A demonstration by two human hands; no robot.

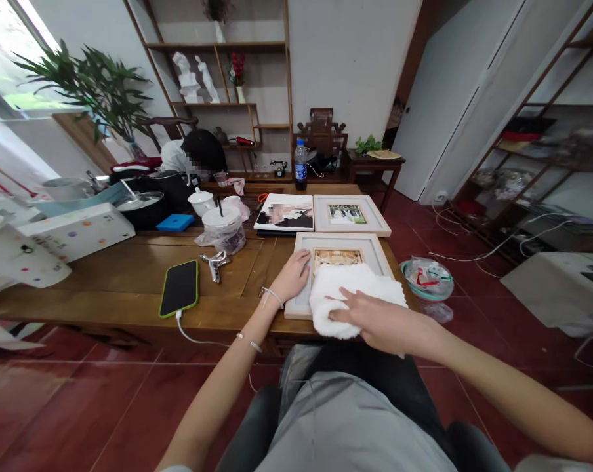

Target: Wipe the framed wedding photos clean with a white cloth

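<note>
A white-framed picture point(343, 247) lies flat at the near right edge of the wooden table point(129, 275). My left hand point(292, 275) rests on the frame's left border, fingers flat and apart. My right hand point(380, 321) presses down on a white folded cloth point(348, 282) that covers the lower part of the frame, fingers stretched over it. Beyond it lie a second white-framed picture point(350, 215) and a frameless photo print point(284, 212).
A phone in a green case point(179, 287) lies charging to the left, with metal clips point(216, 262) and a lidded plastic cup in a bag point(222, 229) behind. Pots, boxes and a teapot crowd the far left. A person sits across. A bottle point(300, 165) stands behind; a bin point(427, 278) is at right.
</note>
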